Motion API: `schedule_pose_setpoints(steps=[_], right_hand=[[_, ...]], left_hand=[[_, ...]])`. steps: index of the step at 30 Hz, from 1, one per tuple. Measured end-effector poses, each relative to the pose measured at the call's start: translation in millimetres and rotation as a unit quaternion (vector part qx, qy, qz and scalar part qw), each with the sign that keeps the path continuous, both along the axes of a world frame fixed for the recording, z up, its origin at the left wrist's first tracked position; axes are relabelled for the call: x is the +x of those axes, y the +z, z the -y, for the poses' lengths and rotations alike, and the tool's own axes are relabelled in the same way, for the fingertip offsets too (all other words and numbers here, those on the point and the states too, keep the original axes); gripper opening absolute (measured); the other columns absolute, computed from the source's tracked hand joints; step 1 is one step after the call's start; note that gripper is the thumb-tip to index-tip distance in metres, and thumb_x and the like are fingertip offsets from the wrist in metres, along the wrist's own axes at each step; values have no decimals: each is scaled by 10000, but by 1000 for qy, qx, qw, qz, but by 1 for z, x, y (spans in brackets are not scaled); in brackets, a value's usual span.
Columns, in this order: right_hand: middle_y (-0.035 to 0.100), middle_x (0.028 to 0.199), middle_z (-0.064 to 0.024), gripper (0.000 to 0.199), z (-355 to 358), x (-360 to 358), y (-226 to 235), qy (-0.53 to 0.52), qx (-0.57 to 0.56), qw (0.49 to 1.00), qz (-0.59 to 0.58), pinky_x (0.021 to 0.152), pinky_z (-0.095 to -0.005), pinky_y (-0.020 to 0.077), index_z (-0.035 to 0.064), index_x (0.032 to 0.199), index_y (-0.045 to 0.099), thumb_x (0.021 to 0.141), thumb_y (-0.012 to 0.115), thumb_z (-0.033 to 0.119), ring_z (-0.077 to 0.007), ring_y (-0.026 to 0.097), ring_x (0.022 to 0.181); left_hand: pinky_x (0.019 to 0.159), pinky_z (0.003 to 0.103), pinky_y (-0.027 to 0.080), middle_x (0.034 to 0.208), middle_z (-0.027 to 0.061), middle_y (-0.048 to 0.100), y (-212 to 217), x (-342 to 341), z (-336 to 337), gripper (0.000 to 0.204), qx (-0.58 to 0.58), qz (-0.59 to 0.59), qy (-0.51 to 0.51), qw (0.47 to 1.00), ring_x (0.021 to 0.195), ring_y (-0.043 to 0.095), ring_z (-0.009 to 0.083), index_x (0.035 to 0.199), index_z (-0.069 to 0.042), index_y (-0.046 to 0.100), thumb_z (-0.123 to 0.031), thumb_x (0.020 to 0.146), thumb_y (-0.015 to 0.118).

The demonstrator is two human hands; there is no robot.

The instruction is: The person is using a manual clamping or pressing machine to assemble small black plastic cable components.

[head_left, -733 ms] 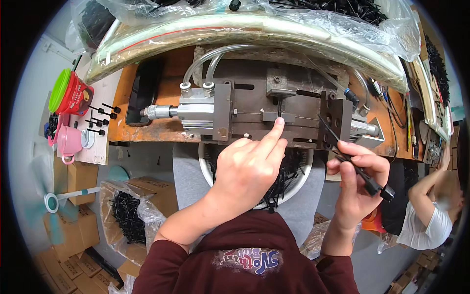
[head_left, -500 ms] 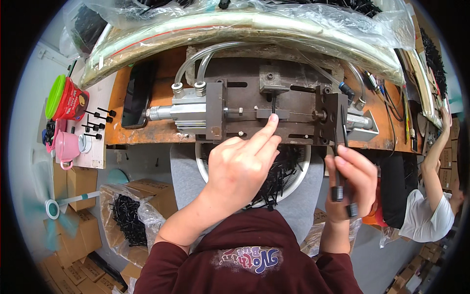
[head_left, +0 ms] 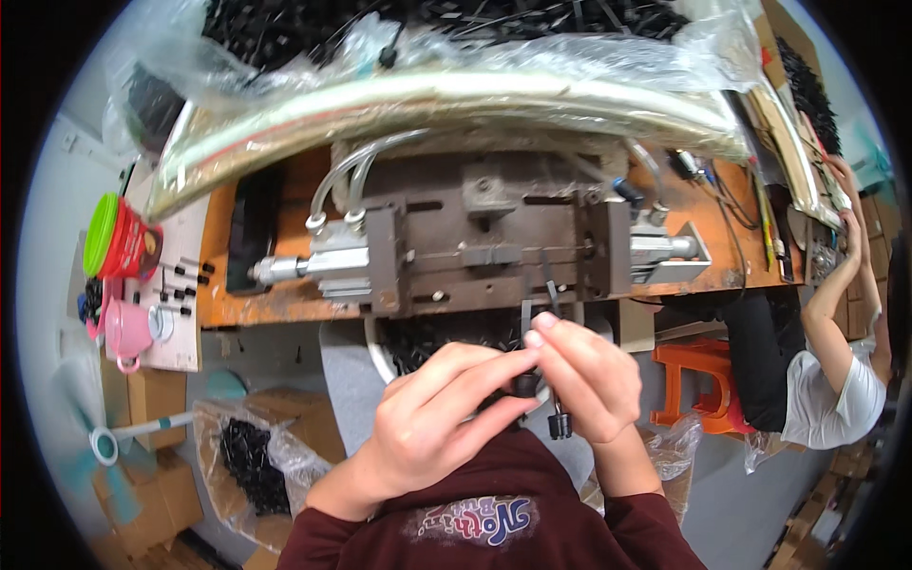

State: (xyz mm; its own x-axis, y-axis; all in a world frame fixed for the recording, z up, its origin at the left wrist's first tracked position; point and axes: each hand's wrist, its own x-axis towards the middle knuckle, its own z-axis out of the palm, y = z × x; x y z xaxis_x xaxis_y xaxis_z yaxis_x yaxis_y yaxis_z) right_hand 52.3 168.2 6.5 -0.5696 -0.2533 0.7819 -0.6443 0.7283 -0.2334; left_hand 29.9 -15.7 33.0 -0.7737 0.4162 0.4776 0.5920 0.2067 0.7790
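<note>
In front of the metal clamping jig [head_left: 491,255], my two hands are close together over my lap. My right hand [head_left: 598,385] is closed on thin black stems with thick cylindrical ends; one black stem piece [head_left: 560,425] hangs below its fingers. The fingertips of my left hand [head_left: 423,408] meet those of the right at a second black stem piece [head_left: 526,318]. Its thick end shows between my left thumb and fingers, so the left hand seems to pinch it. The jig's small centre block sits between two facing air cylinders, apart from both hands.
A white basket [head_left: 378,351] of black pieces rests on my lap. Several loose black pieces, a pink cup [head_left: 126,328] and a red-green tub [head_left: 119,237] stand at left. Behind the jig lies a plastic-covered padded edge [head_left: 446,95]. Another person [head_left: 836,380] works at right beside an orange stool [head_left: 689,380].
My left hand has drawn back from the jig's centre block to meet the right hand. My right hand has moved left with the black stem pieces. The view has shifted a little.
</note>
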Motion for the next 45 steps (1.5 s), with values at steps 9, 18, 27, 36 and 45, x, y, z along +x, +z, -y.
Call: schedule_pose_setpoints(steps=[9,18,27,36,45], right_hand=[[720,998,-154,241,-40,14,5,-151,-306,940,-1,782,-306,571,-31,996,705,773,723,-119,-233,701,877],[654,992,-145,331,-74,47,15,-106,-550,827,-42,640,-236,550,-71,1218,559,893,602,-115,-135,632,711],[689,983,-182,198,-90,60,14,-74,-595,801,-10,603,-269,540,-70,1115,626,918,613,-57,-149,637,666],[667,1122,-171,248,-108,59,19,-3,-671,738,-67,792,-321,592,-45,1210,599,972,559,16,-189,688,880],[633,1164,-167,246,-133,66,18,-39,-691,716,-98,907,-325,567,-35,1224,557,986,522,14,-197,670,997]], left_hand=[[756,320,556,1306,165,618,-22,-12,-4,311,-146,-85,98,981,876,686,216,967,22,700,56,667,774],[695,306,546,1287,96,640,-18,-19,-26,210,-283,-126,108,945,812,705,252,959,-14,685,-18,758,747],[578,278,507,1263,68,655,-14,-22,-30,194,-299,-114,136,937,601,650,201,949,-13,684,-33,766,747],[563,261,519,1259,50,662,-18,-25,-27,179,-285,-88,125,946,582,674,170,947,-1,687,-19,775,733],[591,246,528,1263,123,657,-14,-23,-30,209,-229,-14,95,969,643,670,130,971,38,669,43,768,717]])
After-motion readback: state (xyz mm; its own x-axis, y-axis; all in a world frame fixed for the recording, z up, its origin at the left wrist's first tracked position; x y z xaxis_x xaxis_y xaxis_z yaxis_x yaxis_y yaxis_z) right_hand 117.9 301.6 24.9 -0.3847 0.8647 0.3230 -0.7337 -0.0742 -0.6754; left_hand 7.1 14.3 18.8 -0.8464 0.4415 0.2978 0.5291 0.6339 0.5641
